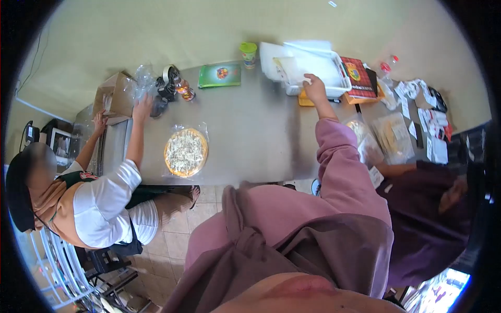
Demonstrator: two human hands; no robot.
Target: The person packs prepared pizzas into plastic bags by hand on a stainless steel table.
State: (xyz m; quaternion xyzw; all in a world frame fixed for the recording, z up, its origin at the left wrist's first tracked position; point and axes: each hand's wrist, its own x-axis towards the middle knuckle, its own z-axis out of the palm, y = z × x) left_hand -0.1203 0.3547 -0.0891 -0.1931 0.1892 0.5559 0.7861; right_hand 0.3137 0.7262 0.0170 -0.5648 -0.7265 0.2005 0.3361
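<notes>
My right hand [315, 89], at the end of a pink sleeve, is at the front edge of a white basket [342, 83]. Its fingers are closed on the near edge of a clear plastic sheet [297, 70], one of several lying in and over the basket. On the metal table [240, 130], a round pizza [186, 152] with white topping lies on clear plastic, left of centre. My left hand is out of view.
At the left a co-worker's hands touch a cardboard box [119, 96] and plastic bags [145, 81]. A bottle [185, 89], green box [219, 75] and green-lidded cup [249, 55] stand along the back. Another person sits right, near bagged flat food [392, 138] and a red box [360, 78].
</notes>
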